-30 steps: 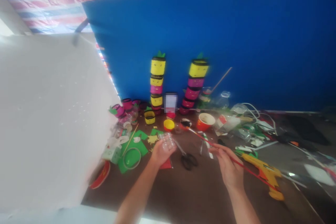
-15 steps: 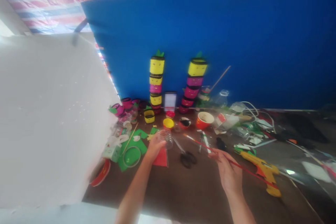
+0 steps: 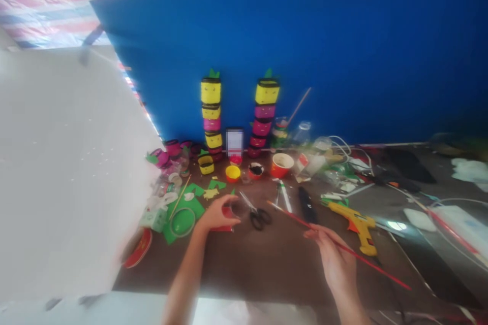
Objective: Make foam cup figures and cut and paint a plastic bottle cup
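Observation:
My left hand is curled round a small clear plastic cup, above a red sheet on the dark table. Between the fingers of my right hand is a long red paintbrush, its bristles pointing left. Black-handled scissors lie between the hands. Behind them stand a yellow cup, a bowl of black paint and a red and white paper tub.
Two stacks of yellow and pink cups stand before a blue board. A yellow glue gun lies at right. Green sheets, bottles and a red-rimmed lid are at left.
The view has shifted to the right, so the table items appear further left. My left hand has turned the clear cup onto its side. My right hand still holds the brush.

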Available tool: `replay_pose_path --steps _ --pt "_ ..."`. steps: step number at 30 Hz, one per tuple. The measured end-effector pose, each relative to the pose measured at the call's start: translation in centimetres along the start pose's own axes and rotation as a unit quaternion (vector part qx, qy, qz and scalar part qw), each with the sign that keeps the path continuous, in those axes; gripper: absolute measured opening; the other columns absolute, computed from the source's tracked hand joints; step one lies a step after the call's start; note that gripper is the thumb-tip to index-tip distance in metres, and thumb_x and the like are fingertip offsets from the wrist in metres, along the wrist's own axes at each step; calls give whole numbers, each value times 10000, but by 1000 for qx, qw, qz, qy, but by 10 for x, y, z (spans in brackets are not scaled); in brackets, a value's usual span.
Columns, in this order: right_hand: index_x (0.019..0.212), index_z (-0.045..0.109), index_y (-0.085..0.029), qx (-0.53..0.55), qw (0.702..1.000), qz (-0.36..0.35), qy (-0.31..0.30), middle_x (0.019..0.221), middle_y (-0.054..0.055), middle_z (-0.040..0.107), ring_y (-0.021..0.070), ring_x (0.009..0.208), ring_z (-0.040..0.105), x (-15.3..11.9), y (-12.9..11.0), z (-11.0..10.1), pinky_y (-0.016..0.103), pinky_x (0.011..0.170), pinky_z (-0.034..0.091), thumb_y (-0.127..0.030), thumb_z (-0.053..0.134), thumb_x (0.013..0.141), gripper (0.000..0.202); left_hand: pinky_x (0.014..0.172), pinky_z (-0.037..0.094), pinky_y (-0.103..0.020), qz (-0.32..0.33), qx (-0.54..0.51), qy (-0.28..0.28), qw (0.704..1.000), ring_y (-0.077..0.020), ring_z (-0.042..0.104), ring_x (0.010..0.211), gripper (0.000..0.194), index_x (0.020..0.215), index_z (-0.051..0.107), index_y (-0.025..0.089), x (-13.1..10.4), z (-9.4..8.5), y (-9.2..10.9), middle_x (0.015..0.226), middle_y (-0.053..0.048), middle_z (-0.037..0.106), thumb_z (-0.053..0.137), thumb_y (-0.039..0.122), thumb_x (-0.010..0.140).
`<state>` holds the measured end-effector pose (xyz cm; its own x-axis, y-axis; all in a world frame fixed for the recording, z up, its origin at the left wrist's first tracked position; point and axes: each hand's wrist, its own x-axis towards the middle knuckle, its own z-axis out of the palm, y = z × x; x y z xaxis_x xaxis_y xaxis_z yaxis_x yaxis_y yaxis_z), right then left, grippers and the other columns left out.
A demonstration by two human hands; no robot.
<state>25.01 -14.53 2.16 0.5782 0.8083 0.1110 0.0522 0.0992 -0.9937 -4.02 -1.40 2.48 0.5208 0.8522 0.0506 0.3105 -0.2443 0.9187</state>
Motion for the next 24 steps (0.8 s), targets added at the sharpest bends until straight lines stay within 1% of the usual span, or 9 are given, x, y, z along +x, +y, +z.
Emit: replay_pose_path --steps 4,9,13,15,18,21,24 --pt "859 676 -163 -7 1000 2 -3 714 69 699 227 682 660 -2 4 -7 355 655 514 -395 590 742 273 993 398 -397 -1 30 3 1000 -254 530 1127 688 1201 542 222 1 4 0 1242 -79 568 770 346 564" --pt "869 674 -165 -13 1000 -2 -8 719 69 700 229 685 660 -2 4 -5 358 663 513 -387 584 751 268 1022 366 -423 3 40 -19 999 -270 494 1181 720 1251 507 251 1 7 -1 1287 -77 542 761 331 583" --pt "868 674 -173 -13 1000 2 -16 721 59 699 222 685 658 -1 5 -5 356 680 509 -371 586 754 245 1034 352 -446 2 19 -7 1000 -292 467 1211 926 1345 388 234 0 9 2 1337 -109 487 801 337 522" --pt "874 673 -175 -13 1000 5 -15 716 55 697 218 684 656 -1 6 -6 351 678 506 -367 584 757 241 1024 363 -447 -1 14 2 1000 -297 475 1200 962 1354 363 219 -1 11 6 1321 -117 498 807 354 512" --pt "882 670 -173 -17 1000 5 -17 716 57 694 220 689 654 -1 8 -5 350 676 502 -370 577 764 248 990 398 -419 -10 25 2 1000 -273 510 1155 859 1314 399 218 0 15 11 1266 -96 543 780 368 558" --pt "887 669 -171 -24 999 3 -21 724 58 694 221 699 652 -1 8 -4 351 683 498 -366 572 770 247 962 421 -376 -10 39 5 999 -243 536 1114 749 1237 461 216 1 16 14 1216 -68 574 771 346 568" --pt "886 670 -171 -33 999 2 -21 725 58 694 221 702 650 -1 9 -2 351 684 496 -364 568 775 245 910 453 -344 -22 47 9 999 -229 551 1081 697 1204 485 221 1 15 17 1195 -57 586 762 330 574"
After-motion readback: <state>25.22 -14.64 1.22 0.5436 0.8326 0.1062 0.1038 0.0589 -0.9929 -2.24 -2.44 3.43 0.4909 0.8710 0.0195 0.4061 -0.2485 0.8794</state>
